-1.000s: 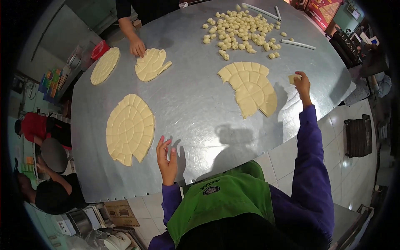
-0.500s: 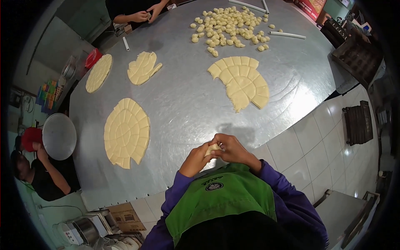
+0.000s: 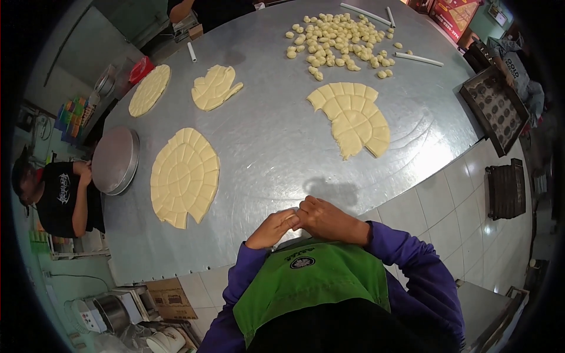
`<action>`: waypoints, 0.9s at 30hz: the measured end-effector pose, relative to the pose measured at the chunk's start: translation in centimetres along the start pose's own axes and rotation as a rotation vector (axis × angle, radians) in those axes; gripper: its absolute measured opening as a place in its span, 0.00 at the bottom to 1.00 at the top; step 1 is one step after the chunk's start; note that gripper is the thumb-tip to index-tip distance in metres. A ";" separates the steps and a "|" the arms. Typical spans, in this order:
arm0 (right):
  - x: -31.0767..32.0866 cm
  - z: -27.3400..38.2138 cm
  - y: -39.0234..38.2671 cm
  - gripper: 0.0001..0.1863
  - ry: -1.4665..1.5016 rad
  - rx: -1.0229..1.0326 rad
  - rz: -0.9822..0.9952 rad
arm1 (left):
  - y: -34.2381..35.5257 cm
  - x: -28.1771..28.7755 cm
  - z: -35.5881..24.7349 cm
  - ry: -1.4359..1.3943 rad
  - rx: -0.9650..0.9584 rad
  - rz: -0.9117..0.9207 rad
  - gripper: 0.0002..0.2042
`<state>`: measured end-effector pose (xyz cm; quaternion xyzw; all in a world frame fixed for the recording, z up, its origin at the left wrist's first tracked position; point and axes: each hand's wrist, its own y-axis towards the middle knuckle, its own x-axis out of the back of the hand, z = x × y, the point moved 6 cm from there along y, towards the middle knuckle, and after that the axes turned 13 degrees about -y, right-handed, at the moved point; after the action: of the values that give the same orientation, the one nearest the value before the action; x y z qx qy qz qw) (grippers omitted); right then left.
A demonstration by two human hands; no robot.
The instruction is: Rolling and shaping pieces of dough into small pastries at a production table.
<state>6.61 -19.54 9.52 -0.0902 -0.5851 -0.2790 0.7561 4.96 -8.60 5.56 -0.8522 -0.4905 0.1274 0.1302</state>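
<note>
My left hand (image 3: 272, 228) and my right hand (image 3: 329, 219) meet over the near edge of the metal table, fingers curled inward and pressed together. They close around a small piece of dough, which the fingers now hide. Ahead and to the right lies a scored dough sheet (image 3: 356, 120) with pieces gone from its edges. To the left rests a rounder scored dough sheet (image 3: 185, 176) with a notch at its near edge. Farther off are a small ragged dough sheet (image 3: 215, 88) and an oval dough sheet (image 3: 150, 91). Many dough balls (image 3: 329, 41) are scattered at the far side.
White rods (image 3: 419, 59) lie on the metal table (image 3: 259, 159). At its left edge a person (image 3: 62, 191) holds a round metal pan (image 3: 115, 162). At the right, another person (image 3: 521, 73) handles a dark tray (image 3: 497, 109). A third person stands across the table.
My fingers have closed over the dough, which showed between them before. The person at left has shifted the round pan against the table edge. At right, the dark tray has tilted into fuller view.
</note>
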 end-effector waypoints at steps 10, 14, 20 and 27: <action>3.7 -5.5 -1.7 0.17 1.912 -0.138 -0.605 | -7.3 3.2 -1.1 -0.627 -0.117 0.245 0.16; -2.7 -6.8 -7.5 0.15 0.300 -0.354 -0.050 | -7.8 6.3 4.7 0.611 -0.110 -0.503 0.17; -3.3 -9.7 0.1 0.32 -0.112 -0.211 -0.224 | -1.2 8.5 4.3 0.932 -0.216 -0.636 0.24; -4.9 -1.5 0.5 0.21 -0.112 0.028 -0.181 | -3.3 2.8 5.0 0.981 -0.144 -0.478 0.26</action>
<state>7.35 -18.31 4.57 -0.0421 -0.6361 -0.3325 0.6950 1.92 -4.10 1.79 -0.6833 -0.5595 -0.3518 0.3104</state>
